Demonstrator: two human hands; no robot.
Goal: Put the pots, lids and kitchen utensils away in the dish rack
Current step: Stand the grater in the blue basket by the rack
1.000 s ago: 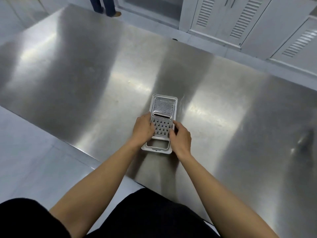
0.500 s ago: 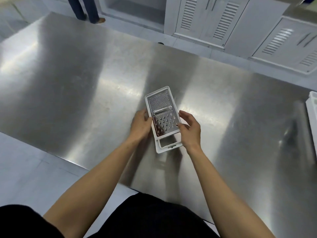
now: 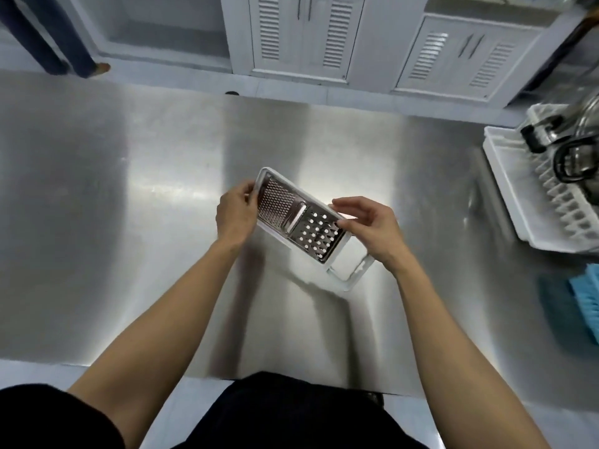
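A flat metal grater (image 3: 299, 223) in a white plastic frame is lifted above the steel table (image 3: 129, 222), tilted with its handle end toward the lower right. My left hand (image 3: 235, 212) pinches its upper left edge. On its right long edge my right hand (image 3: 372, 230) grips it with thumb and fingers. The white dish rack (image 3: 531, 196) stands at the right edge of the table, well to the right of the grater. It holds steel pots and lids with black handles (image 3: 570, 147), partly cut off by the frame.
A blue brush (image 3: 583, 303) lies on the table in front of the rack. White louvred cabinets (image 3: 304, 37) stand beyond the table. A person's legs (image 3: 55, 43) are at the far left on the floor.
The grater went from lying on the table to being lifted and turned clockwise in both hands. The view swung right, bringing the dish rack and blue brush into sight.
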